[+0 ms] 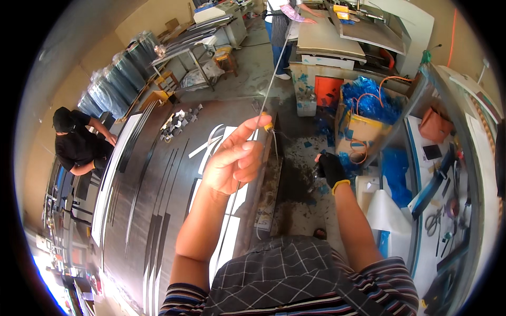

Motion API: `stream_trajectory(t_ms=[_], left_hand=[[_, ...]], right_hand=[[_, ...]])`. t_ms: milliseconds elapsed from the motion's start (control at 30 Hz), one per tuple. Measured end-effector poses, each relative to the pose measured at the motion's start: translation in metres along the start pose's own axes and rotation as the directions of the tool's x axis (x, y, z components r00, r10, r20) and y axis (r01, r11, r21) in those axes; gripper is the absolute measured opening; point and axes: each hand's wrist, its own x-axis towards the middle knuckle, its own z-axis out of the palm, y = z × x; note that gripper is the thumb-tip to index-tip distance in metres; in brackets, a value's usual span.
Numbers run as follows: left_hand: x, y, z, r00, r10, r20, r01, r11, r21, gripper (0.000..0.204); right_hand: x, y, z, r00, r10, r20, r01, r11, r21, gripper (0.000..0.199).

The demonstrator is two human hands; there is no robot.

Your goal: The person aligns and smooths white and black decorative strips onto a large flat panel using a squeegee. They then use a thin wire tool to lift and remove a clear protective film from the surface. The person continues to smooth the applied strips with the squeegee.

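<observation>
Above the bench (213, 111), the left hand (234, 160) grasps a thin strip (272, 79) slanting upward; its lower run, past the palm, cannot be traced with certainty. Beside the bench, the gloved right hand (331, 168) is curled, contents indeterminable. White sheets (233, 226) lie partly hidden by the left forearm.

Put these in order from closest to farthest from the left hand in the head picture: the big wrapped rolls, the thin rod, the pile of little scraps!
From the left hand:
1. Thin rod: in its fingers.
2. Little scraps: on the dark table, ahead and left.
3. Wrapped rolls: far left, by the wall.
</observation>
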Motion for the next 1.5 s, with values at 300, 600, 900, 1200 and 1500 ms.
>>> stream_trajectory(t_ms=[300,600,900,1200,1500], left_hand=[[-0.012,0.014,-0.028,0.978,0.097,0.183,-0.028,0.938,-0.346,0.034],[-0.033,0.013,-0.042,0.998,-0.052,0.026,0.058,0.939,-0.339,0.023],[-0.015,-0.042,-0.054,0.988,-0.152,-0.018,0.141,0.949,-0.282,0.029],[-0.064,-0.026,-0.09,0.997,-0.061,0.042,0.067,0.981,-0.18,0.022],[-0.095,-0.017,-0.089,0.938,0.18,-0.297,-0.201,0.979,-0.041,0.026]], right_hand=[[0.017,0.048,-0.069,0.945,0.311,-0.105,-0.275,0.925,0.263,0.018],[-0.006,0.135,-0.187,0.907,-0.105,-0.408,-0.406,0.04,-0.913,0.028],[-0.063,-0.117,0.091,0.718,-0.505,0.479,0.49,0.855,0.168,0.034],[-0.085,-0.094,0.043,0.956,-0.188,0.224,0.06,0.875,0.48,0.012],[-0.036,0.065,-0.183,0.98,-0.056,0.191,-0.196,-0.093,0.976,0.018]])
